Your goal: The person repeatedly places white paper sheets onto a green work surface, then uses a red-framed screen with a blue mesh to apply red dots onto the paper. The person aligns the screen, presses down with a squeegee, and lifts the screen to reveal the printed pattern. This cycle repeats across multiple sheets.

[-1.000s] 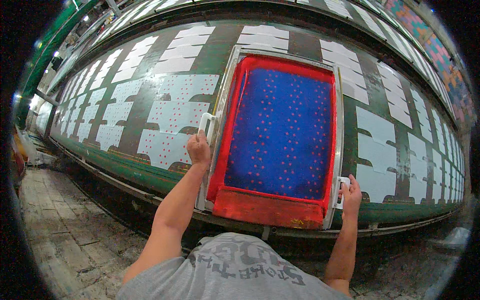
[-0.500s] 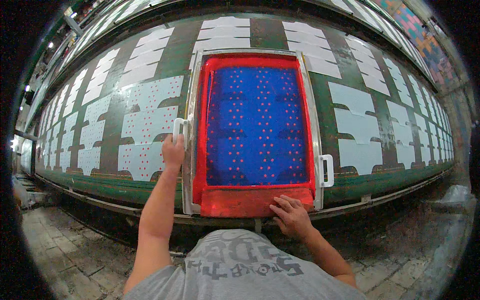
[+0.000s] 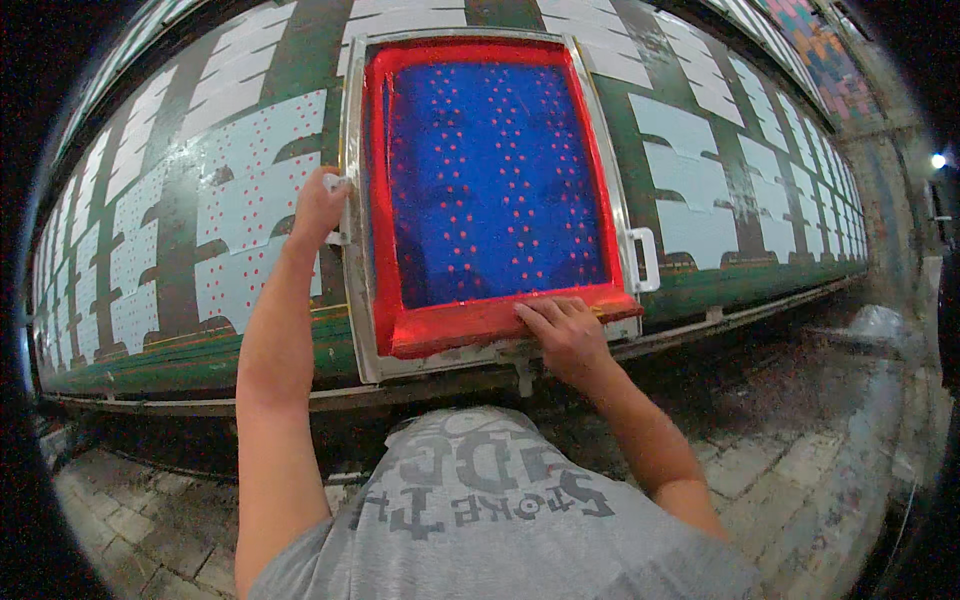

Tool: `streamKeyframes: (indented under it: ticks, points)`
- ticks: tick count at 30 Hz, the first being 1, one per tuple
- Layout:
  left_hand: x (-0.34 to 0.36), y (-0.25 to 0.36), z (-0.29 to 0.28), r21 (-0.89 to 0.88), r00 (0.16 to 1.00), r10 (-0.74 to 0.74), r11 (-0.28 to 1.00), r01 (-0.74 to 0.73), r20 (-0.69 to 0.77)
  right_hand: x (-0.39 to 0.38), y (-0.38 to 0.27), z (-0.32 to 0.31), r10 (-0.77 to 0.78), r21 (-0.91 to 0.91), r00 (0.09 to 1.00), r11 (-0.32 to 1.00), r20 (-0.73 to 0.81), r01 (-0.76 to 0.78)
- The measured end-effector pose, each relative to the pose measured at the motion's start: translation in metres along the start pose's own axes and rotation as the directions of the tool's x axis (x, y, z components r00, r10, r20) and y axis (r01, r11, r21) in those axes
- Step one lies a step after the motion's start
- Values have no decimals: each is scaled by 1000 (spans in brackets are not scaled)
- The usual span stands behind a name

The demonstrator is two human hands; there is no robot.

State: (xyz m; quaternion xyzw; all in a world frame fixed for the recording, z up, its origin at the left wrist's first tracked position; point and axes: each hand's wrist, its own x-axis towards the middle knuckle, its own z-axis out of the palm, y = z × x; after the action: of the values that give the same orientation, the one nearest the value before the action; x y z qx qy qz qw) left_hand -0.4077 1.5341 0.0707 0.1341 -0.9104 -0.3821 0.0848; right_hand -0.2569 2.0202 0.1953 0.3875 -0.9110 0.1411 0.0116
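Green worktop (image 3: 200, 362), rows of pale cut pieces (image 3: 685, 185) along it. By worktop's near edge: metal-framed blue screen (image 3: 505, 180), bordered red. Across screen's near end: red-smeared board (image 3: 450, 328), probably squeegee. Gripping board with right hand (image 3: 572, 335), clamping white handle (image 3: 337, 184) with left hand (image 3: 320, 210). Seemingly readying board for stroke; next needed: firm, even pressure, screen held steady.
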Motion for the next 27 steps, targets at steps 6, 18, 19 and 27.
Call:
streamKeyframes:
  ticks: [6,18,19,27]
  points:
    - [2,-2,3,-1,999,-33,999,33,-10,45,-7,-19,188,-75,897,982,401,-172]
    - [0,4,6,19,996,-91,996,91,-20,-8,-26,1,130,-69,974,990,184,-119]
    - [0,5,5,43,998,-55,997,56,-39,-10,-26,4,103,-54,986,994,134,-97]
    - [-7,12,0,1,999,0,1000,1,-54,29,12,21,12,-100,999,995,-49,-17]
